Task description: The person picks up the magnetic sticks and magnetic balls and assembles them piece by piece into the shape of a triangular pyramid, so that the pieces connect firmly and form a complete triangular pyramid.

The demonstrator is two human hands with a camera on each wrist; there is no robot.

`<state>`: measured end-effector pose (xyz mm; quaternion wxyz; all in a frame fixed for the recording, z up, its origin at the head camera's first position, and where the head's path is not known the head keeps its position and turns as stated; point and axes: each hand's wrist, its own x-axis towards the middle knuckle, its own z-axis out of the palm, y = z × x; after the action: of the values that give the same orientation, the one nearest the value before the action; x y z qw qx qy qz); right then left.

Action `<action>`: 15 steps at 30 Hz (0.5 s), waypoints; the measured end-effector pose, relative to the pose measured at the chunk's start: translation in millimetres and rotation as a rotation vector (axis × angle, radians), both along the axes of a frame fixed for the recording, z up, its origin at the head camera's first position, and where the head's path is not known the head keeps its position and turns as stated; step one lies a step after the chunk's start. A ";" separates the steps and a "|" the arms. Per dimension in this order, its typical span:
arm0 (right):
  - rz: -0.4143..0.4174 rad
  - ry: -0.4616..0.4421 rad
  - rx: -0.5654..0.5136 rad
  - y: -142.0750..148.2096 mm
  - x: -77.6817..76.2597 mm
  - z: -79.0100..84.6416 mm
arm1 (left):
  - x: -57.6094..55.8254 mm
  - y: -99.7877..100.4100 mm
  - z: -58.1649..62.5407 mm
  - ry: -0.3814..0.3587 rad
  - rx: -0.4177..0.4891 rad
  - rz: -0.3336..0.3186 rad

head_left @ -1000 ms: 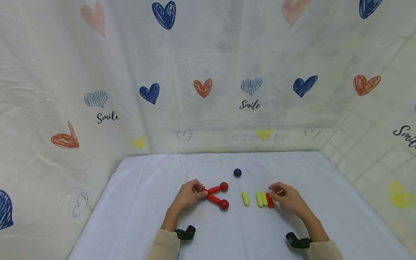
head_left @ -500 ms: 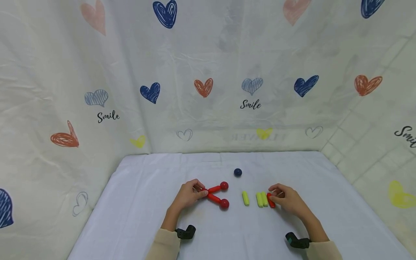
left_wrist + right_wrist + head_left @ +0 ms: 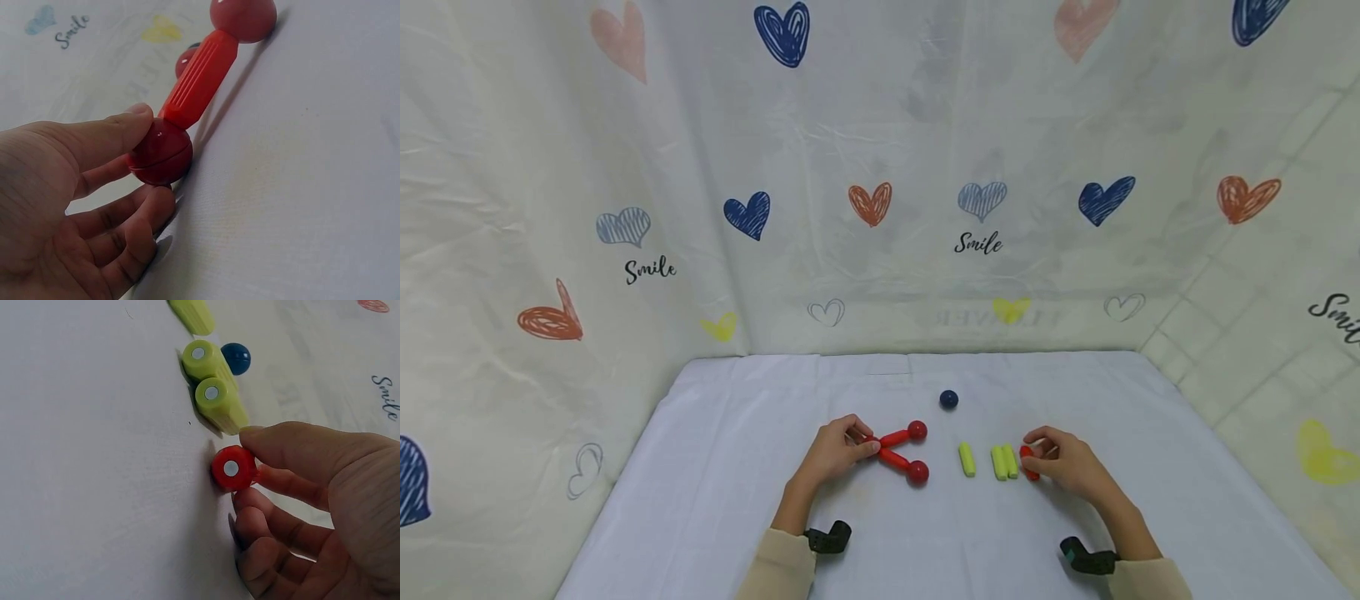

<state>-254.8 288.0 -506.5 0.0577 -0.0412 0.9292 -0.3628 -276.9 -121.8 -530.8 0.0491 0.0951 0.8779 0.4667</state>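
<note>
Counter (image 3: 970,537) layout, with 12 o'clock as the far edge from the person's side; loose red rod (image 3: 230,468) lies out at about 3 o'clock from the left hand (image 3: 838,450) and 9 o'clock from the right hand (image 3: 1067,457), so yeah, the right is way nearer; it's actually got the rod pinched between thumb and finger, gap closed to the rod's thickness, other fingers loosely curled; long axis runs roughly 11 to 5, with a shiny disc on the end facing the person; can't tell if the underside is touching the counter or just off it.

Left one is busy too; it's pinching the corner ball (image 3: 161,153) of a red V (image 3: 886,452), only as wide open as that ball; far arm (image 3: 895,437) heads to about 2 and near arm (image 3: 895,459) to about 4, with a far ball (image 3: 917,431) and near ball (image 3: 917,473) on the tips; so the V's mouth faces 3, basically toward the loose rod.

Between them: a single lime rod (image 3: 966,459), then a touching lime pair (image 3: 998,463), which the red one is just beside but apart from; blue ball (image 3: 949,400) is around 10 from the right hand.
</note>
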 end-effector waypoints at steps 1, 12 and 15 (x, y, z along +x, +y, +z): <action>-0.002 -0.004 0.001 -0.8 0.3 0.5 | 0.1 -0.1 0.2 0.001 0.002 0.000; 0.014 0.017 0.014 1.5 -1.2 -0.2 | -0.5 0.1 -1.7 -0.002 -0.002 0.003; 0.022 0.029 -0.024 0.7 -1.8 3.2 | -0.4 -0.1 -1.4 -0.006 -0.006 0.006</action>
<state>-256.7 288.8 -503.3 0.0476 -0.0574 0.9250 -0.3726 -277.3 -121.9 -532.2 0.0505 0.0908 0.8795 0.4644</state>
